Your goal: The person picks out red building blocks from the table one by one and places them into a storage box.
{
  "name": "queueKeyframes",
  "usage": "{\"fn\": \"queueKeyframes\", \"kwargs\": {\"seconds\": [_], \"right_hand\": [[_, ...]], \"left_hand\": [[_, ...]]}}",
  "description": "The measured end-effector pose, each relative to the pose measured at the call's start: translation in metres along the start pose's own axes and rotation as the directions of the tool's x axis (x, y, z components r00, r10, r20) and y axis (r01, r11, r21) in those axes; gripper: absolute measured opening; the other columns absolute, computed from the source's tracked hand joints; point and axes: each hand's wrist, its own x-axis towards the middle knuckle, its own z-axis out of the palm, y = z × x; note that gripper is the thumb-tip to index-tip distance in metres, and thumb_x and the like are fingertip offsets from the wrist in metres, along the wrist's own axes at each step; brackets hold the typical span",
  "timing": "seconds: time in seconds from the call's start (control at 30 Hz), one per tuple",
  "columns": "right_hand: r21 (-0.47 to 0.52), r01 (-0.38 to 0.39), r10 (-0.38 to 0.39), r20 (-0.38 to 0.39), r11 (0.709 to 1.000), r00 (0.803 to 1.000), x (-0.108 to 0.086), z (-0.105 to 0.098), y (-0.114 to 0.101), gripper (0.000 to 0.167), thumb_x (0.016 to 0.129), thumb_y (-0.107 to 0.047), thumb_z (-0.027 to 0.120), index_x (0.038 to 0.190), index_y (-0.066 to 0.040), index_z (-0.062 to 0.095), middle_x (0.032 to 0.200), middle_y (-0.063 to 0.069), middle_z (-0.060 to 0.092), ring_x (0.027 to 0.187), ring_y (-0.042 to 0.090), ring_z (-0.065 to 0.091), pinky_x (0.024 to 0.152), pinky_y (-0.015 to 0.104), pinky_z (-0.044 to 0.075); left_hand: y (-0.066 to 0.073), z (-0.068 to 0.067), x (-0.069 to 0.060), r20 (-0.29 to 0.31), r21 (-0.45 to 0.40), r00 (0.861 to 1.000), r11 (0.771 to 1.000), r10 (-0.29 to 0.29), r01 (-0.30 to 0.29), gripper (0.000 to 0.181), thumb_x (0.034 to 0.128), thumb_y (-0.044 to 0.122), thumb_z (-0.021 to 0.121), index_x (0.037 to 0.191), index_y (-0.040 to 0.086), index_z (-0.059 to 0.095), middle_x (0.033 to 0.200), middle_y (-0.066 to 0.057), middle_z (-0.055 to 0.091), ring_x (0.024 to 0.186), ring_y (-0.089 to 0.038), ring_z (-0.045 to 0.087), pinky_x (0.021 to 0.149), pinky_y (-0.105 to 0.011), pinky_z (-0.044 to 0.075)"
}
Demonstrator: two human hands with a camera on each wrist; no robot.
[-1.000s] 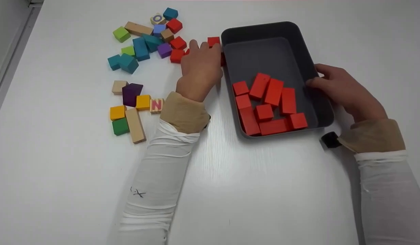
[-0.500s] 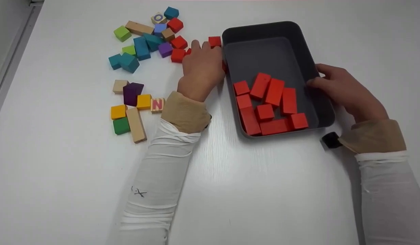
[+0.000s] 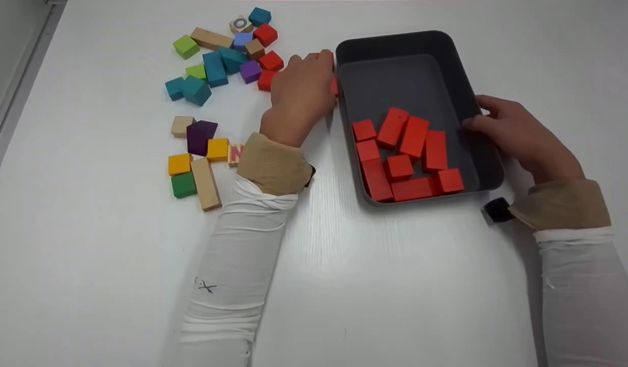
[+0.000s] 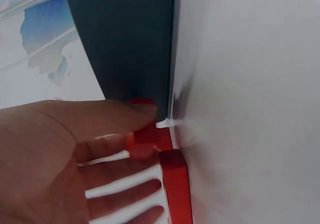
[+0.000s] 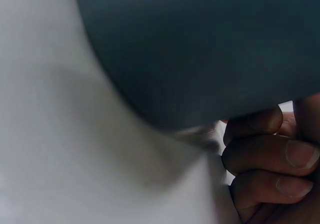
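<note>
My left hand (image 3: 302, 92) is beside the left wall of a dark grey tray (image 3: 470, 81). In the left wrist view its thumb and index finger pinch a small red block (image 4: 145, 140), partly hidden by the thumb. Close to the fingertips stands a longer red block (image 4: 176, 186). My right hand (image 3: 517, 132) grips the tray's right wall, the thumb inside the rim and the fingers curled outside, as the right wrist view (image 5: 270, 154) partly shows. Several red blocks (image 3: 414, 136) lie in the tray's near half.
Left of the tray lie several loose blocks: red (image 3: 266, 34), teal (image 3: 215, 69), purple (image 3: 250, 71), lime green (image 3: 186, 47) and plain wood. A nearer cluster has yellow (image 3: 218, 150), green (image 3: 184, 185) and dark purple (image 3: 200, 136) ones. All are on a white table (image 3: 344, 285).
My left hand has shifted slightly away from me, and its fingers now cover most of the far red block by the tray. The right hand keeps its grip; the head view has moved slightly.
</note>
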Motion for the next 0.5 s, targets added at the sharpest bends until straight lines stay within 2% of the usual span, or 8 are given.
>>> {"fn": "queueKeyframes", "kwargs": {"seconds": [0.1,0.17,0.33,0.5], "right_hand": [[0.002,-0.007,0.007,0.004,1.000,1.000,0.000,0.000,0.000,0.062,0.106,-0.041,0.040,0.163,-0.019,0.033,0.148,0.018,0.050,0.099,0.007,0.057,0.077,0.015,0.047],[0.006,-0.007,0.007,0.002,1.000,1.000,0.000,0.000,0.000,0.062,0.106,-0.040,0.041,0.163,-0.019,0.034,0.148,0.018,0.050,0.097,0.006,0.058,0.077,0.015,0.048],[0.008,-0.011,0.011,0.001,1.000,1.000,0.001,0.000,-0.001,0.062,0.106,-0.040,0.041,0.163,-0.019,0.034,0.148,0.017,0.049,0.099,0.007,0.057,0.077,0.015,0.047],[0.010,-0.020,0.020,0.009,1.000,1.000,0.001,0.000,-0.001,0.062,0.106,-0.040,0.040,0.164,-0.020,0.032,0.150,0.018,0.048,0.101,0.008,0.057,0.078,0.015,0.047]], "left_hand": [[-0.003,-0.005,-0.003,-0.069,-0.044,0.997,0.999,0.024,-0.028,0.056,0.1029,0.035,0.062,0.153,0.017,0.045,0.148,-0.003,0.061,0.130,-0.023,0.061,0.104,-0.038,0.054],[-0.005,-0.010,-0.005,-0.107,-0.080,0.994,0.996,0.019,-0.028,0.055,0.1024,0.037,0.064,0.151,0.018,0.047,0.145,-0.002,0.064,0.126,-0.021,0.063,0.104,-0.035,0.054],[-0.008,-0.018,-0.008,-0.192,-0.158,0.981,0.987,0.002,-0.033,0.054,0.1033,0.040,0.063,0.152,0.021,0.047,0.149,0.001,0.059,0.130,-0.016,0.060,0.110,-0.028,0.050],[-0.006,-0.018,-0.009,-0.245,-0.152,0.968,0.984,0.055,-0.094,0.052,0.1042,0.038,0.062,0.152,0.024,0.047,0.151,-0.001,0.053,0.135,-0.014,0.055,0.112,-0.025,0.048]]}}
